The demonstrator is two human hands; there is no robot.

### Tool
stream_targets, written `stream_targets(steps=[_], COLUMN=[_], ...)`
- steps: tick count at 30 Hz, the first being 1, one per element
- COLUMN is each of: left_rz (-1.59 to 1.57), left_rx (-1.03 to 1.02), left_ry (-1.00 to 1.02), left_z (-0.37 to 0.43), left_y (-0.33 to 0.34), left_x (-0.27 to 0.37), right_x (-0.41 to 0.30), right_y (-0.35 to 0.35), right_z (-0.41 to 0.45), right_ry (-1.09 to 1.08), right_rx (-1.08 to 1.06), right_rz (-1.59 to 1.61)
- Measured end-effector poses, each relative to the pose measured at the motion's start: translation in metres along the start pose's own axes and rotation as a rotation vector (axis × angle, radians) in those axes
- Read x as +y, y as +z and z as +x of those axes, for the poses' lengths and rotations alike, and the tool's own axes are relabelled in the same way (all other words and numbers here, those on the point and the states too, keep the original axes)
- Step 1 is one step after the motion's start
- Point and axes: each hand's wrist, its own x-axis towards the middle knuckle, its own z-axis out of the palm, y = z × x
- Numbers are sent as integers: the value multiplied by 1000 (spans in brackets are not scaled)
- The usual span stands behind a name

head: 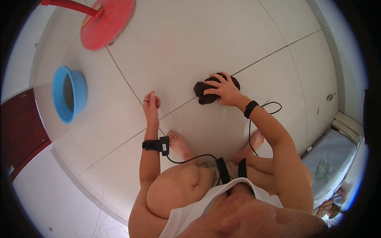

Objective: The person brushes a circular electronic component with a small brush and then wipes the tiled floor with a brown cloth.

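Observation:
On the pale tiled floor, a dark, bunched wet-looking cloth (204, 89) lies under my right hand (227, 90), whose fingers are spread over its top and bent onto it. Part of the cloth bulges out to the left of the fingers. My left hand (151, 102) is raised in front of my left foot, fingers loosely curled, with nothing visible in it. Both wrists wear black straps; the left strap (156, 145) carries a small black box with a cable. The cloth's underside is hidden.
At the left stands a light blue plastic basin (79, 93) holding dark liquid. A round red base (107, 26) with a red pole is at the upper left. My bare feet (178, 142) are close by. A low grey-blue padded surface (330, 160) with a leaf print lies at the right.

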Motion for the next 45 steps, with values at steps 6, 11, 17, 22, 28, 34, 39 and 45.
stream_targets(steps=[6, 11, 17, 22, 28, 34, 39, 45], left_rz=[-25, -39, 21, 37, 36, 40, 13, 17], left_rx=[5, 0, 2, -4, -9, 12, -7, -85], left_ry=[-6, 0, -4, 8, 21, -12, -8, 44], left_z=[2, -1, -2, -1, 0, 0, -2, 1], left_y=[-12, -3, -4, 1, -9, -13, -2, 7], left_x=[-9, -8, 1, 8, -2, -11, 1, 6], right_x=[-23, -40, -48, -21, -3, -36, 2, 59], right_y=[-33, 11, 20, 9, -13, 0, -9, -52], right_z=[10, 12, 2, -16, -15, -26, -17, 32], right_ry=[117, 415, 355, 221, 271, 491, 472, 676], right_rx=[43, 308, 177, 113, 128, 125, 128, 300], right_rz=[57, -116, -143, -76, 5, -268, -115, 84])
